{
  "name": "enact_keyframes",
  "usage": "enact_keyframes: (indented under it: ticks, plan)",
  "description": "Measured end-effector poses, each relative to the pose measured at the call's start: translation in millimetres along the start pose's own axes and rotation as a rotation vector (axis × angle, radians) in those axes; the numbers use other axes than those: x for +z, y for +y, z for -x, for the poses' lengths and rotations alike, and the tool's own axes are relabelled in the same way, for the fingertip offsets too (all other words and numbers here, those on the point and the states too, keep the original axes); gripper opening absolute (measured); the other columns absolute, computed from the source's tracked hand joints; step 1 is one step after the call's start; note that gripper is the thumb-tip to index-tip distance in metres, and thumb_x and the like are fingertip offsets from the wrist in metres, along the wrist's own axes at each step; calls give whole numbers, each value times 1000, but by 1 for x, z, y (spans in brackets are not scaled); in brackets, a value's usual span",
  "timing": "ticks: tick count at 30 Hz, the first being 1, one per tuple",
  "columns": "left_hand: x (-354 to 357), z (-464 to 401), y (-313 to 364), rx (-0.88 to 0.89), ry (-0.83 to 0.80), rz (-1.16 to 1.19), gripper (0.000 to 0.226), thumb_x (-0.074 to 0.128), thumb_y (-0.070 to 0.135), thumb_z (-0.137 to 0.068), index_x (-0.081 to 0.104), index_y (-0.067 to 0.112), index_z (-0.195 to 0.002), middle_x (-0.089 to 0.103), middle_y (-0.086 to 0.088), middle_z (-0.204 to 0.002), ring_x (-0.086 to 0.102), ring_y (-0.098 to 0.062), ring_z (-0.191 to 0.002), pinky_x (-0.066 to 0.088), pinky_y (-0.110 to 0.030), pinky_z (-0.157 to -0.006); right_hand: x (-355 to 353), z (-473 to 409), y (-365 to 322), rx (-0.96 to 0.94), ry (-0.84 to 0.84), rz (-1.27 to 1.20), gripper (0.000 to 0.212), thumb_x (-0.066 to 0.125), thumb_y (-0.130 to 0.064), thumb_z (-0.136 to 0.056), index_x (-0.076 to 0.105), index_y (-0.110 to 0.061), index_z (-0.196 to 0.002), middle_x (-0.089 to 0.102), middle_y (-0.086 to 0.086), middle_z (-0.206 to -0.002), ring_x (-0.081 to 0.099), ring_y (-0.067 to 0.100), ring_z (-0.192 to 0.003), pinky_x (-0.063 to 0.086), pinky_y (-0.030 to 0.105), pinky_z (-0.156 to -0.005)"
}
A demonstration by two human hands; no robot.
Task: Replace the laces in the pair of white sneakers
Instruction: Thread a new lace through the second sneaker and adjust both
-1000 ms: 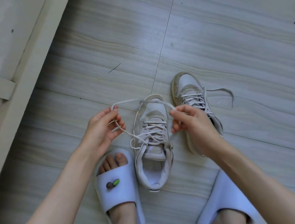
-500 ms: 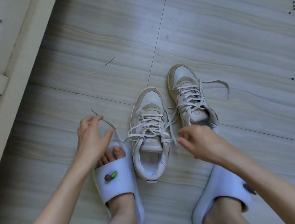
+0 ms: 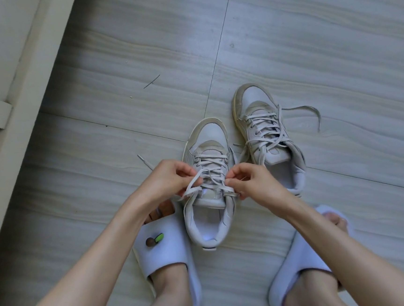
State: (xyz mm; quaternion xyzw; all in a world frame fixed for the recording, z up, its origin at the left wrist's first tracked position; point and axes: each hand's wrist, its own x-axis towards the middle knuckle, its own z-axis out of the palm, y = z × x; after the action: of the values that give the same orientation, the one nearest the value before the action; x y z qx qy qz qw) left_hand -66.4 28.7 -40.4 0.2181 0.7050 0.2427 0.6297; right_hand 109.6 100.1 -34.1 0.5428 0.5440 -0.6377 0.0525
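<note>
Sneakers stand side by side on the pale floor (image 3: 284, 48) — the near sneaker (image 3: 208, 176) between the person's slippered feet, the far sneaker (image 3: 265, 132) just beside it, its lace (image 3: 312, 114) trailing loose to the right. The left hand (image 3: 166, 178) and the right hand (image 3: 252, 182) hover over the near sneaker's upper eyelets, each with curled fingers pinching the near lace (image 3: 212, 176). A white slipper (image 3: 165, 248) carries two small charms.

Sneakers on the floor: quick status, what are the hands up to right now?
Left hand and right hand both pinch the lace of the near sneaker. Far sneaker untouched, laces loose. Nothing in the way.
</note>
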Motion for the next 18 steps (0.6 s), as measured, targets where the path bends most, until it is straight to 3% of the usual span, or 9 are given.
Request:
enact_keyframes:
  ticks: [3, 6, 8, 13, 16, 18]
  plan:
    - [-1, -4, -2, 13, 19, -110, 15, 70, 7, -81, 66, 14, -69, 61, -1, -57, 49, -8, -49, 39, -17, -48, 4, -1, -4, -76, 19, 63, 17, 63, -4, -85, 59, -16, -73, 54, -3, -70, 49, -4, -51, 40, 8, -53]
    - [-4, -8, -2, 145, -28, -348, 23, 60, 11, -88, 58, 23, -69, 59, 2, -67, 50, -12, -65, 41, -24, -64, 5, -3, -7, -162, 8, 310, 19, 59, -12, -87, 56, -22, -72, 50, -1, -88, 52, 8, -83, 36, 14, -73]
    - [-4, -7, 3, 241, -20, -466, 24, 55, 14, -91, 51, 25, -71, 53, 8, -70, 46, -9, -65, 36, -17, -62, 5, -5, -5, -226, -22, 489, 12, 52, -14, -91, 53, -19, -80, 47, 1, -95, 45, 18, -99, 31, 21, -80]
    - [-7, -7, 16, 353, 0, -505, 25, 56, 19, -91, 45, 29, -71, 49, 10, -65, 42, -2, -59, 33, -13, -57, 0, -6, -16, -395, 19, 568, 7, 47, -12, -93, 48, -16, -87, 49, 0, -90, 44, 18, -89, 30, 25, -74]
    - [-12, -13, 18, 342, -61, -469, 19, 57, 18, -90, 50, 26, -74, 58, 1, -73, 49, -13, -68, 40, -28, -69, 0, -7, -25, -367, -26, 487, 11, 47, -11, -92, 48, -18, -84, 64, 0, -85, 54, 20, -77, 44, 35, -75]
    - [-12, -13, 17, 343, -82, -453, 17, 57, 19, -90, 50, 26, -76, 59, -3, -77, 49, -14, -70, 41, -31, -70, -1, -10, -28, -333, -49, 449, 14, 47, -10, -92, 49, -18, -81, 64, -3, -76, 58, 20, -69, 51, 42, -75]
